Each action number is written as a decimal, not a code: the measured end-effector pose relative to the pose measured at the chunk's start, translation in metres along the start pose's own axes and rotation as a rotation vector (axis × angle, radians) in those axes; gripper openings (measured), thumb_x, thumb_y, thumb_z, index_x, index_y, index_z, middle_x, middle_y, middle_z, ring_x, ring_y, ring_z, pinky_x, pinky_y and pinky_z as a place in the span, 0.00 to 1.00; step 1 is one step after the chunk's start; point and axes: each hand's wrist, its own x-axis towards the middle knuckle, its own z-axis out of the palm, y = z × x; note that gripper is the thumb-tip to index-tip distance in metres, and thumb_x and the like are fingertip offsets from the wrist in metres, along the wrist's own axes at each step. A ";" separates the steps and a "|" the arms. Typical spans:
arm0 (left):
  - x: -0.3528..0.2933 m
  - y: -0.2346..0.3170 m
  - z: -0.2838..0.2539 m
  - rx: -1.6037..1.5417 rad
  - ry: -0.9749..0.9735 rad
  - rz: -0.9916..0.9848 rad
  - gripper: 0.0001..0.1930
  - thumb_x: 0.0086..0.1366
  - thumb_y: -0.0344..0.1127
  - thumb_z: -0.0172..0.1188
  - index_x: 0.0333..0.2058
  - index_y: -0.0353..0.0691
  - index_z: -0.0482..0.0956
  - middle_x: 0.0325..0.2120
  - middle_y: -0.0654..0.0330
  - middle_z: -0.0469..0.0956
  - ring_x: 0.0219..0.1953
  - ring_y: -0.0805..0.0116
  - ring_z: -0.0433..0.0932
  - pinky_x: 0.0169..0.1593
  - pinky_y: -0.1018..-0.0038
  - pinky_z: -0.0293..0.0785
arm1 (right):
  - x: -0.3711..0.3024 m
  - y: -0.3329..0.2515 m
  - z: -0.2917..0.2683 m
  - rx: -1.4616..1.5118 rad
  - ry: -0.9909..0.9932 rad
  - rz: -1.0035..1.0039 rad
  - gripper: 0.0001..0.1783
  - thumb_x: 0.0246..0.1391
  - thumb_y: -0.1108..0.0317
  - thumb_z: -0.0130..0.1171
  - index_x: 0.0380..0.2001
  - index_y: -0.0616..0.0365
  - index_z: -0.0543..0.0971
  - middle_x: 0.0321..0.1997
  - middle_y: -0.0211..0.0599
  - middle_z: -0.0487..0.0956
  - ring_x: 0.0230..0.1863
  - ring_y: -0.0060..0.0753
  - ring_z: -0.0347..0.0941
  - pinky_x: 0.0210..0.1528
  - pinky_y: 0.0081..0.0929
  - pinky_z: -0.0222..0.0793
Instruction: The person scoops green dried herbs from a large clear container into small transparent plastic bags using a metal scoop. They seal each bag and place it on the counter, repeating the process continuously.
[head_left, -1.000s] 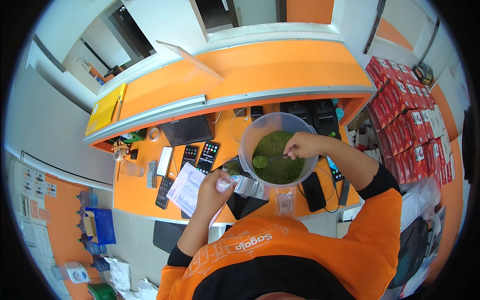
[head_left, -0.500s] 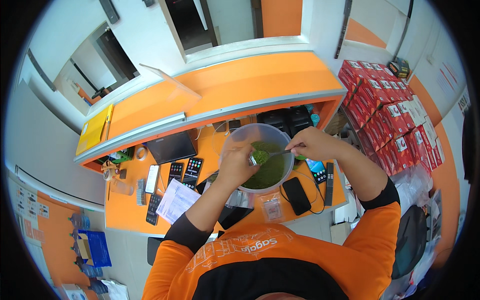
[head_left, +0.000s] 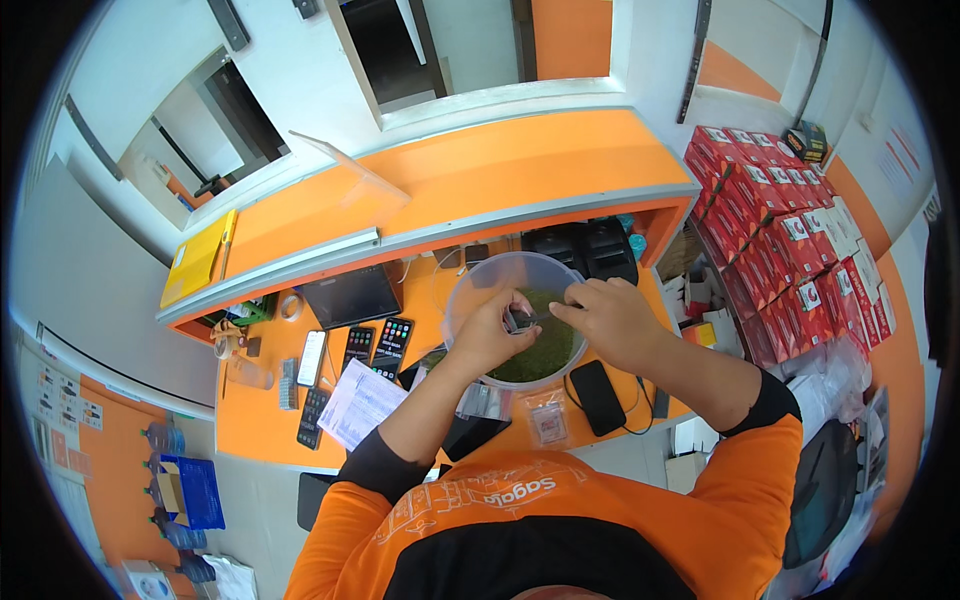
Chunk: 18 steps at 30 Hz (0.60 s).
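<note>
A translucent plastic tub [head_left: 480, 276] stands on the orange desk with fine green shreds [head_left: 542, 356] in its bottom. Over its left side my left hand [head_left: 486, 336] is closed round a small clear container, mostly hidden by the fingers. My right hand [head_left: 608, 314] comes in from the right, fingers pinched on the dark handle of a spoon [head_left: 538, 318]. The spoon's head is at the small container's mouth, between both hands. How much green stuff is on it cannot be made out.
Several phones [head_left: 392, 347], a printed paper [head_left: 362, 404] and a laptop [head_left: 350, 297] lie left of the tub. A black phone [head_left: 597, 397] with a cable and a small clear packet [head_left: 548, 423] are nearer me. An orange counter ledge [head_left: 520, 168] runs behind. Red boxes [head_left: 770, 230] are stacked at right.
My right hand has shifted left, bringing the spoon up to the small container in my left hand. The green heap seen there before is now hidden or gone. The view has shifted slightly.
</note>
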 end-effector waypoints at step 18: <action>0.002 -0.073 -0.003 -0.106 0.030 -0.094 0.19 0.55 0.38 0.74 0.40 0.38 0.76 0.29 0.63 0.78 0.31 0.71 0.75 0.39 0.72 0.73 | 0.007 0.032 0.028 0.357 -0.035 0.312 0.11 0.57 0.65 0.62 0.42 0.49 0.87 0.37 0.34 0.80 0.37 0.42 0.80 0.37 0.39 0.76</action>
